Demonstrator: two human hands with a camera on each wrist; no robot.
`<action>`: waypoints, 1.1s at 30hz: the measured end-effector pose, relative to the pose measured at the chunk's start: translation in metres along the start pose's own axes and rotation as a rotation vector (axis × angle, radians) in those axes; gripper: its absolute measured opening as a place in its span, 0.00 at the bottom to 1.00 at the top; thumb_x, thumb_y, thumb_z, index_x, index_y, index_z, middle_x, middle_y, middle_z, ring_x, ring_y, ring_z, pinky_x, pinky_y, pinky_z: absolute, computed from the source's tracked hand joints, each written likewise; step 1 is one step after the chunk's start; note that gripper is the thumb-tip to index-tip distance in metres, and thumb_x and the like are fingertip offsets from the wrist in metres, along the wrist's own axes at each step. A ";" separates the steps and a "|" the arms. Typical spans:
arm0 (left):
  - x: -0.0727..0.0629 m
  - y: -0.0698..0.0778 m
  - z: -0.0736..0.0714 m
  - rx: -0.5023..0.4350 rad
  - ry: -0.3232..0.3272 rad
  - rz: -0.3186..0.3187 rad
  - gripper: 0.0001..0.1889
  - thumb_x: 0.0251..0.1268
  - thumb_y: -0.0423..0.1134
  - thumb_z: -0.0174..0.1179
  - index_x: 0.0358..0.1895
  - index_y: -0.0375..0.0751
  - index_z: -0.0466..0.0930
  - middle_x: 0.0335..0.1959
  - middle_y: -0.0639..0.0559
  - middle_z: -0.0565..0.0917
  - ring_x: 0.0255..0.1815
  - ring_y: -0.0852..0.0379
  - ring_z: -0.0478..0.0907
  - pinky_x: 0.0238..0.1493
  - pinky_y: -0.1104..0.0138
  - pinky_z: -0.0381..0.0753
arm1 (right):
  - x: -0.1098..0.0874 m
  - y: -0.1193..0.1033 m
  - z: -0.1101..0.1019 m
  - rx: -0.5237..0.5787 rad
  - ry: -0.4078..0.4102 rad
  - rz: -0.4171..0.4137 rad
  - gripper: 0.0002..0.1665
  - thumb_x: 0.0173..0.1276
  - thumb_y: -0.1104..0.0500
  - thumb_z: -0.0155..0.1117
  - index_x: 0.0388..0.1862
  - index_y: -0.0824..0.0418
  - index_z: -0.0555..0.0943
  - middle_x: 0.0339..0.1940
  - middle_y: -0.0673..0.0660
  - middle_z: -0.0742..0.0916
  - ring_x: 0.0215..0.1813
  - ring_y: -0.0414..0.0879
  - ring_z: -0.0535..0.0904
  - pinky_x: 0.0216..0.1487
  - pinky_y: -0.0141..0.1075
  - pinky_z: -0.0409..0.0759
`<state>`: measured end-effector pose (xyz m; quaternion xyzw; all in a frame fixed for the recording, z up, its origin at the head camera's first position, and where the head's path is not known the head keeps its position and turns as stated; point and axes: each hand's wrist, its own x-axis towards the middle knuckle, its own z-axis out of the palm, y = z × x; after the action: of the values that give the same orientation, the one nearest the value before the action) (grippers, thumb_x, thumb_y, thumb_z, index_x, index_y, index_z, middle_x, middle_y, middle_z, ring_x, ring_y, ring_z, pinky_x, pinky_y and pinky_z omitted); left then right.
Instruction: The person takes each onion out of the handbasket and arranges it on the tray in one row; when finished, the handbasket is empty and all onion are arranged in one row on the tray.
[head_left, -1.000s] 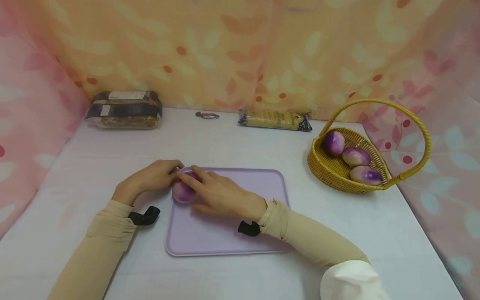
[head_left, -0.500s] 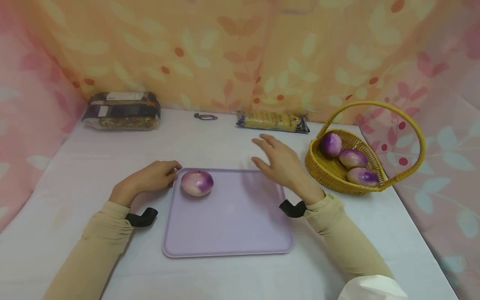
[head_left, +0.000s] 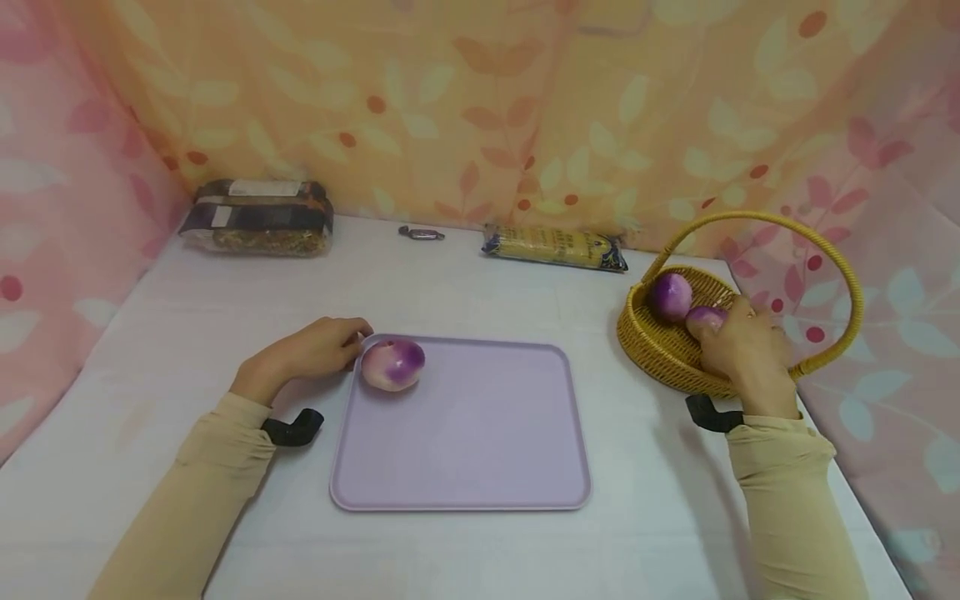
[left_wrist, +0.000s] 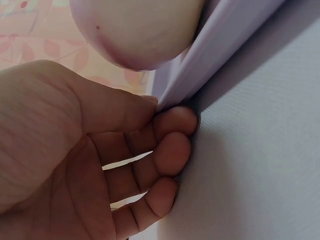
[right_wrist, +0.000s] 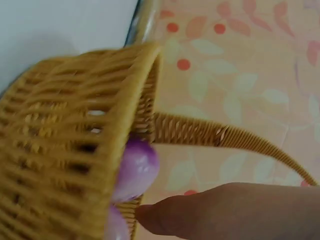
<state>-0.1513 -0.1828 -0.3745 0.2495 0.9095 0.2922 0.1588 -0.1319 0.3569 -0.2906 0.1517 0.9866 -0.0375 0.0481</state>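
My left hand (head_left: 322, 348) holds the upper left corner of a lilac tray (head_left: 465, 433); in the left wrist view, thumb (left_wrist: 120, 107) and index finger pinch its rim. Just inside that corner lies a purple-and-white, turnip-like vegetable (head_left: 393, 365). My right hand (head_left: 750, 350) reaches down into a yellow wicker basket (head_left: 648, 350), under its arched handle. Two similar vegetables show there, one at the back (head_left: 671, 296) and another (head_left: 705, 318) beside the fingers. The hand covers the place of the front one. Only its thumb (right_wrist: 225, 212) shows in the right wrist view; the other fingers are hidden.
Along the back of the white-covered table lie a dark packaged bag (head_left: 258, 218), a small wrapped candy (head_left: 422, 234) and a long yellow packet (head_left: 555, 247). Patterned cloth (head_left: 435, 100) hangs behind and at both sides.
My right hand has left the vegetable on the tray and moved right into the basket. The left hand stays at the tray's corner.
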 end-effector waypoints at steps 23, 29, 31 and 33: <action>0.001 0.004 -0.001 0.013 0.001 -0.013 0.13 0.70 0.30 0.48 0.52 0.33 0.77 0.28 0.51 0.81 0.31 0.59 0.74 0.37 0.65 0.73 | 0.003 0.030 0.015 -0.044 -0.027 -0.101 0.22 0.59 0.53 0.51 0.34 0.74 0.77 0.42 0.81 0.80 0.37 0.72 0.77 0.34 0.58 0.73; 0.001 0.003 -0.001 0.012 0.007 -0.015 0.13 0.69 0.30 0.48 0.52 0.33 0.76 0.26 0.51 0.80 0.28 0.59 0.73 0.34 0.66 0.72 | 0.004 0.032 0.016 -0.052 -0.021 -0.103 0.25 0.62 0.51 0.47 0.40 0.74 0.77 0.44 0.81 0.79 0.39 0.71 0.77 0.32 0.55 0.73; 0.001 0.003 0.000 0.009 0.004 -0.019 0.13 0.69 0.30 0.48 0.53 0.32 0.76 0.26 0.51 0.81 0.28 0.59 0.73 0.33 0.66 0.72 | 0.003 0.032 0.015 -0.054 -0.028 -0.105 0.27 0.63 0.50 0.46 0.44 0.74 0.75 0.47 0.82 0.79 0.40 0.71 0.76 0.33 0.55 0.73; 0.001 0.003 0.001 0.001 -0.001 -0.022 0.13 0.69 0.30 0.48 0.53 0.32 0.76 0.26 0.50 0.81 0.28 0.59 0.73 0.33 0.66 0.72 | 0.001 0.031 0.015 -0.050 -0.024 -0.111 0.29 0.65 0.49 0.45 0.48 0.74 0.74 0.49 0.82 0.78 0.42 0.73 0.76 0.33 0.56 0.73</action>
<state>-0.1503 -0.1799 -0.3732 0.2396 0.9123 0.2896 0.1624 -0.1223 0.3860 -0.3071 0.0949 0.9934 -0.0171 0.0618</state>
